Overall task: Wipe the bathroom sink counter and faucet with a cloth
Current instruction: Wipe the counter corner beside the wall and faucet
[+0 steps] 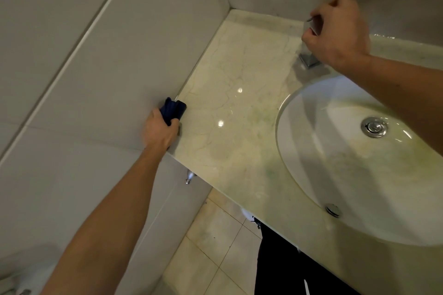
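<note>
A pale marble counter (pixel 230 108) runs from the left wall to a white oval sink basin (pixel 340 175). My left hand (pixel 160 132) grips a bunched dark blue cloth (pixel 173 109) at the counter's left edge, against the tiled wall. At the back of the counter my right hand (pixel 335 29) is curled round the top of the square chrome faucet (pixel 309 57), hiding most of it. Only the faucet's base and part of its handle show.
A chrome drain plug (pixel 374 127) sits in the basin, with an overflow hole (pixel 333 210) on its near rim. A chrome valve (pixel 189 176) sticks out below the counter's front left edge. Tiled walls close the left and back. Beige floor tiles (pixel 215 246) lie below.
</note>
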`<state>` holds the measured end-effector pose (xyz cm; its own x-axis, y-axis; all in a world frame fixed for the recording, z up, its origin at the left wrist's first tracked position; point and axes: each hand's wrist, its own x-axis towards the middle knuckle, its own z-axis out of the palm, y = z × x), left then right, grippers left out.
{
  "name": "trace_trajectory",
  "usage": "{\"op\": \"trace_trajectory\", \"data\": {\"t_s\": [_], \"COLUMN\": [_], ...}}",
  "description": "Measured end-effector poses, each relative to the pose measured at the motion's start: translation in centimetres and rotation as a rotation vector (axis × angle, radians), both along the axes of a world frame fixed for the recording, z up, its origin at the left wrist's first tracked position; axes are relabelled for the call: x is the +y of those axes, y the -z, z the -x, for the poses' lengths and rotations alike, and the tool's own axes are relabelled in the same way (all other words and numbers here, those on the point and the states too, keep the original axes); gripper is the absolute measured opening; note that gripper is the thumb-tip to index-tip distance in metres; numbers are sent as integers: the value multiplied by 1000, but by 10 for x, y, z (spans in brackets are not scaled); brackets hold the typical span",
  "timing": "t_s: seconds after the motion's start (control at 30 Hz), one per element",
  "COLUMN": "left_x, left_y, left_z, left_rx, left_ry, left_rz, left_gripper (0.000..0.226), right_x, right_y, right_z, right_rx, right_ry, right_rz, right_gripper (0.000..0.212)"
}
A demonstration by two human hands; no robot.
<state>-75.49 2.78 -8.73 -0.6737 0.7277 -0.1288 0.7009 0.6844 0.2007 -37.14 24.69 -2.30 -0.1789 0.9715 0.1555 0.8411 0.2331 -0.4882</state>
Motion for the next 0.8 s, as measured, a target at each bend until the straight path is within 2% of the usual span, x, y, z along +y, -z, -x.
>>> {"op": "trace_trajectory", "data": {"t_s": [0.2, 0.27, 0.33, 0.43, 0.53, 0.7, 0.8], "left_x": [-13, -14, -12, -9, -6, -9, -22], "left_y": [1, -3, -7, -12, -11, 10, 12], "left_z": [10, 13, 15, 10, -1, -35, -63], "left_rx": [244, 229, 229, 328, 412, 336, 231], "left_ry": [145, 178, 186, 148, 197, 344, 344], "left_rz": [166, 236, 207, 96, 123, 225, 153], "left_gripper": [66, 61, 47, 34, 31, 35, 28], "right_x": [1, 1, 1, 0, -1, -1, -2], "right_y": [1, 0, 0, 0, 1, 3, 4], "right_z": [0, 0, 0, 0, 1, 0, 0], "right_rx": [-4, -1, -5, -13, -19, -11, 5], "right_ry": [-5, -2, 0, 2, 1, 5, 12], "right_rz": [-6, -5, -3, -14, -18, -25, -19], "right_gripper": [43, 44, 44, 43, 45, 47, 48]}}
